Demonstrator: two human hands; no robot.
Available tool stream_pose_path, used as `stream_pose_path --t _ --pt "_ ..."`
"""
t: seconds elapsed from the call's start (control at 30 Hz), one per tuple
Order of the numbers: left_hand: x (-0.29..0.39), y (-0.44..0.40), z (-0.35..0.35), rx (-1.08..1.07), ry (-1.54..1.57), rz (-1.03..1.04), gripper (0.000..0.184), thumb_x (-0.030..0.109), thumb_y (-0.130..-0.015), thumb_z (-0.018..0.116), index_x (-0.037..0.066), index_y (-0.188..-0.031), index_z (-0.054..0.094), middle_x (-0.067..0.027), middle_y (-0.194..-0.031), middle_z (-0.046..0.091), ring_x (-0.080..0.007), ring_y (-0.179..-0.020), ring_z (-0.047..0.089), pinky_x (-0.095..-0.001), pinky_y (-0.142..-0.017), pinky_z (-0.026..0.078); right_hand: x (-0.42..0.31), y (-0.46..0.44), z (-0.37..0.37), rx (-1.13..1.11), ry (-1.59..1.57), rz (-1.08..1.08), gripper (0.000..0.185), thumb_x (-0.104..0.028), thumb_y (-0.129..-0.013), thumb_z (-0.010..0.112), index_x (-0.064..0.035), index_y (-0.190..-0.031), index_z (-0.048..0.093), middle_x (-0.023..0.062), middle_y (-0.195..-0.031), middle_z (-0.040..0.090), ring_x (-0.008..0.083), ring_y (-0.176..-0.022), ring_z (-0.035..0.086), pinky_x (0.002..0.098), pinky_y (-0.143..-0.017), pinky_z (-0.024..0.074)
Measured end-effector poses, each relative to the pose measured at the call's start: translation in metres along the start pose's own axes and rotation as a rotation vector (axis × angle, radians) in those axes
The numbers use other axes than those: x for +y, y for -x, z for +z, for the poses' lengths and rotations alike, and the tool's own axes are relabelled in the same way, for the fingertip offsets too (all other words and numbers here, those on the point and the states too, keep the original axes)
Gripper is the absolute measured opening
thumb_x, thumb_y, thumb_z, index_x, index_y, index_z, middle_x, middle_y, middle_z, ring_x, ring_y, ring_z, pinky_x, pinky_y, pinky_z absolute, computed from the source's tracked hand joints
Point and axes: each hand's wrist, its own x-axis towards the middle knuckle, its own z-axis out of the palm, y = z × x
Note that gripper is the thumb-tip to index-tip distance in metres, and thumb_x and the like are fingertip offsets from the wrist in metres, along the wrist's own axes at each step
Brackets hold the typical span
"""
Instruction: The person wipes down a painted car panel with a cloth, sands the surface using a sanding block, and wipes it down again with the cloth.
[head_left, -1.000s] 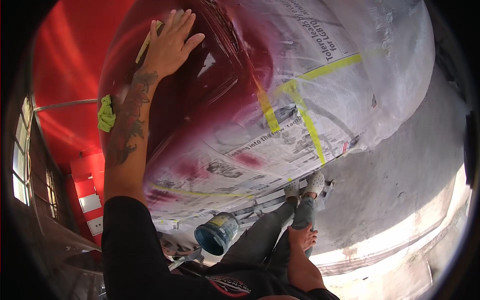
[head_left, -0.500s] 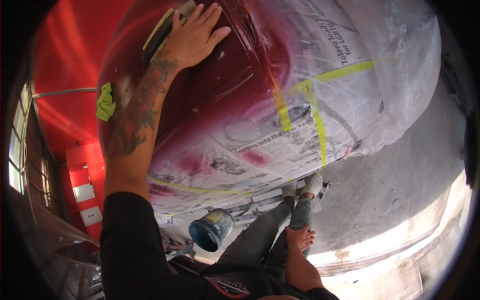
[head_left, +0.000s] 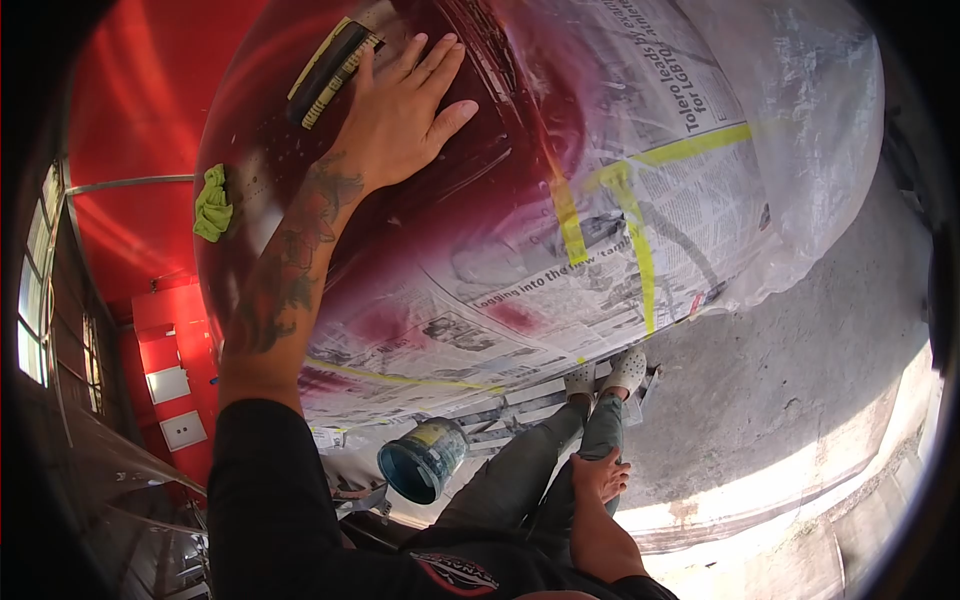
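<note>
To the right of the left grip (head_left: 400,115), a newspaper headline (head_left: 676,82) runs steeply up the sheet in two lines: "Tolero leads by exam…" and, under it, "for LGBTQ+ athlete…", both trailing off near the upper edge. Below and right of that grip, on newspaper too, a second headline (head_left: 555,272) slants gently upward: "Logging into the new 'tamb…", its last letters unclear. The columns of small print around both are too fine to read. Left of and below the right grip (head_left: 600,478), a shirt emblem (head_left: 453,572) shows letters like "EYNAL", partly blurred.
</note>
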Motion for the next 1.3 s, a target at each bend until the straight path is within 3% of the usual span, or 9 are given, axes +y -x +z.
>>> stream_pose_path --t 0.53,0.67,0.73,0.8,0.9,1.03,1.1,1.2,1.3 --pt "0.007 0.022 -0.034 -0.055 0.126 0.165 0.069 0.052 -0.102 0.054 0.008 -0.155 0.043 -0.0101 -0.163 0.04 -0.0339 -0.154 0.029 -0.0656 -0.122 0.017 -0.004 0.001 -0.001 0.011 0.004 0.007 0.102 -0.052 -0.063 0.09 -0.0201 -0.148 0.044 0.0184 -0.137 0.047 0.0374 -0.126 0.052 0.0471 -0.106 0.0419" --pt "-0.067 0.004 -0.009 0.243 0.141 -0.264 0.079 0.052 -0.091 0.07 0.015 -0.155 0.044 -0.0136 -0.16 0.043 -0.0331 -0.155 0.027 -0.0622 -0.122 0.019 -0.002 0.0 0.001 0.007 -0.008 0.006 0.103 -0.052 -0.063 0.09 -0.0198 -0.149 0.043 0.0186 -0.137 0.047 0.0377 -0.126 0.052 0.0473 -0.106 0.0419" --pt "-0.097 0.0 0.003 0.222 0.07 -0.357 0.081 0.052 -0.089 0.073 0.015 -0.155 0.045 -0.0152 -0.158 0.045 -0.0325 -0.151 0.036 -0.0578 -0.121 0.025 -0.001 0.0 0.001 0.002 -0.014 0.005 0.103 -0.052 -0.063 0.09 -0.0196 -0.149 0.043 0.0187 -0.138 0.047 0.0377 -0.126 0.052 0.0474 -0.106 0.0418" --pt "-0.117 -0.001 0.009 0.019 0.428 -0.54 0.074 0.05 -0.089 0.074 0.015 -0.149 0.049 -0.0147 -0.155 0.048 -0.0317 -0.145 0.046 -0.0519 -0.117 0.035 -0.001 0.0 0.0 -0.003 -0.01 0.006 0.103 -0.052 -0.063 0.089 -0.0192 -0.149 0.043 0.0186 -0.138 0.047 0.0377 -0.126 0.052 0.0474 -0.106 0.0418" --pt "-0.128 0.002 0.02 0.061 0.54 -0.596 0.069 0.048 -0.088 0.075 0.013 -0.142 0.052 -0.0137 -0.15 0.053 -0.0314 -0.138 0.053 -0.0467 -0.112 0.042 0.002 -0.001 0.002 0.006 -0.012 0.003 0.103 -0.053 -0.063 0.089 -0.0191 -0.149 0.043 0.0185 -0.137 0.047 0.0373 -0.126 0.052 0.0471 -0.105 0.042" --pt "-0.136 0.002 0.021 0.005 0.369 -0.499 0.065 0.041 -0.087 0.077 0.013 -0.14 0.051 -0.0138 -0.144 0.057 -0.0332 -0.135 0.055 -0.0456 -0.11 0.044 0.004 -0.003 0.003 0.011 -0.009 0.009 0.103 -0.053 -0.063 0.089 -0.0195 -0.149 0.043 0.0184 -0.137 0.047 0.037 -0.126 0.052 0.0466 -0.105 0.0419" --pt "-0.143 0.002 0.027 0.124 0.496 -0.462 0.063 0.029 -0.085 0.076 0.013 -0.14 0.051 -0.0138 -0.14 0.06 -0.0334 -0.133 0.056 -0.043 -0.11 0.044 0.003 -0.002 0.001 0.004 -0.008 0.021 0.103 -0.053 -0.063 0.089 -0.0199 -0.149 0.043 0.0179 -0.136 0.048 0.0368 -0.126 0.052 0.0464 -0.105 0.0418" --pt "-0.149 -0.001 0.031 0.044 0.726 -0.427 0.061 0.021 -0.083 0.073 0.013 -0.14 0.052 -0.0137 -0.139 0.061 -0.0329 -0.132 0.057 -0.0414 -0.111 0.043 0.004 -0.003 0.002 0.011 -0.007 0.019 0.103 -0.053 -0.063 0.089 -0.0201 -0.149 0.043 0.0173 -0.135 0.048 0.0366 -0.125 0.052 0.0462 -0.105 0.0416" --pt "-0.145 -0.004 0.025 0.089 0.617 -0.377 0.057 0.016 -0.083 0.07 0.012 -0.138 0.057 -0.0128 -0.14 0.061 -0.0319 -0.13 0.059 -0.0397 -0.109 0.045 0.004 -0.002 0.002 0.013 0.0 0.015 0.103 -0.053 -0.063 0.089 -0.02 -0.149 0.043 0.0168 -0.134 0.048 0.0366 -0.124 0.052 0.046 -0.105 0.0417"
